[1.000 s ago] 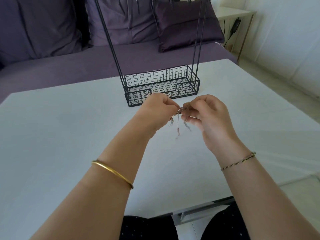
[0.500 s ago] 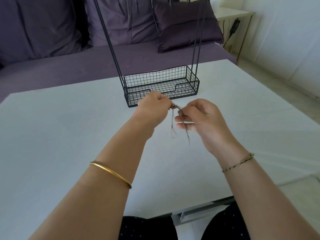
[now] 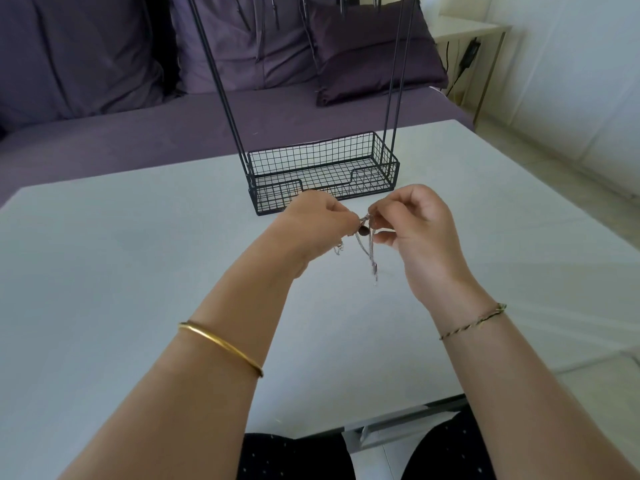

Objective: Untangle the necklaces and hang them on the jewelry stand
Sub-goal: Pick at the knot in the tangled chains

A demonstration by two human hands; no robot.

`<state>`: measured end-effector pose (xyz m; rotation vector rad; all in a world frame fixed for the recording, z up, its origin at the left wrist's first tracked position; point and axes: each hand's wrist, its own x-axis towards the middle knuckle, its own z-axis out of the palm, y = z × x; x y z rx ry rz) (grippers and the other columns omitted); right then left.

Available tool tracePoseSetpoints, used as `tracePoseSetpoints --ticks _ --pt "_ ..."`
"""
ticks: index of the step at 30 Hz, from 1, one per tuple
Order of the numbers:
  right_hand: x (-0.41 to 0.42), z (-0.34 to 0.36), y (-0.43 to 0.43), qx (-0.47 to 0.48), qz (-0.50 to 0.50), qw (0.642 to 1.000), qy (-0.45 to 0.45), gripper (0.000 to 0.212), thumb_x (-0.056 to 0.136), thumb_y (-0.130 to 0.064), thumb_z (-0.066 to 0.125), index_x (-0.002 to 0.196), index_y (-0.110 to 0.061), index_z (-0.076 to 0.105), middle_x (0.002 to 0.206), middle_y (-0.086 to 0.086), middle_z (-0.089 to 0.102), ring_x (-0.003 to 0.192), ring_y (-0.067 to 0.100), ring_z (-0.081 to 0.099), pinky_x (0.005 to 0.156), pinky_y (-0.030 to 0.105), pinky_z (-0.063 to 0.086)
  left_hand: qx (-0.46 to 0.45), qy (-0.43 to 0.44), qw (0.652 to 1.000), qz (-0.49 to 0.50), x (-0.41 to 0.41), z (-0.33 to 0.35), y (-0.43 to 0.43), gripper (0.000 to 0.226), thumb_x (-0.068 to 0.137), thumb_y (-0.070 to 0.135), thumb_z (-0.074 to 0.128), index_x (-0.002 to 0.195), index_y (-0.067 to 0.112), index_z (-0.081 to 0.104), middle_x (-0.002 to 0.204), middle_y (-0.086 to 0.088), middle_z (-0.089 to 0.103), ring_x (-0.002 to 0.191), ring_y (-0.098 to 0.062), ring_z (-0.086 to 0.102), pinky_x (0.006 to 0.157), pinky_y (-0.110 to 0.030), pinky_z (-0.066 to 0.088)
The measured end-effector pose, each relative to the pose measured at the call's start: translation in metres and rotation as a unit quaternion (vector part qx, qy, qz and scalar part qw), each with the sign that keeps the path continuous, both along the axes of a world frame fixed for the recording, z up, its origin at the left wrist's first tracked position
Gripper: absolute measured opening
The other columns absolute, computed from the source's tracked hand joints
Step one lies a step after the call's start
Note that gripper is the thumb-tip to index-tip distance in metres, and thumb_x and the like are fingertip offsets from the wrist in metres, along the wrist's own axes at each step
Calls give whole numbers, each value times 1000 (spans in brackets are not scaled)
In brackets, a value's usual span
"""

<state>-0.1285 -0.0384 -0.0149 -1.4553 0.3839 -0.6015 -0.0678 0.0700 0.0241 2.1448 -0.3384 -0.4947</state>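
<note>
A small tangle of thin silver necklaces [image 3: 367,242] with a dark bead hangs between both hands, above the white table [image 3: 121,271]. My left hand [image 3: 317,225] pinches the tangle from the left with curled fingers. My right hand [image 3: 412,225] pinches it from the right, thumb and forefinger at the knot. Loose chain ends dangle below the hands. The black wire jewelry stand [image 3: 322,174] has a mesh basket base just beyond my hands and tall thin rods rising out of the top of the view; its hooks are cut off.
A purple sofa with cushions [image 3: 367,50] runs behind the table. A small white side table [image 3: 474,29] with a cable stands at the far right. My dark-clothed knees [image 3: 346,455] show under the table's near edge.
My right hand has risen and closed back in on the knot beside my left hand. The dangling chain ends have shifted and hang lower on the right.
</note>
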Motion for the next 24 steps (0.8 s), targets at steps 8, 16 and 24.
tracePoseSetpoints --ticks 8,16,24 --pt "-1 -1 0 -126 84 987 56 24 85 2 57 83 -22 62 73 1 63 62 12 58 62 24 52 -120 98 984 86 5 3 3 17 87 6 50 73 13 58 66 -1 59 66 -13 56 79 -31 49" --pt "-1 -1 0 -136 30 989 55 22 84 -1 58 76 -21 64 70 -3 63 61 10 60 60 22 52 -128 132 981 68 5 3 5 9 87 9 54 86 8 63 64 -1 54 63 -13 52 72 -29 47" --pt "0 6 1 44 37 998 22 15 88 -2 55 80 -14 62 78 0 65 64 11 55 55 23 43 16 27 999 -27 1 -2 4 8 85 13 56 81 15 62 82 -4 61 77 -16 54 78 -31 48"
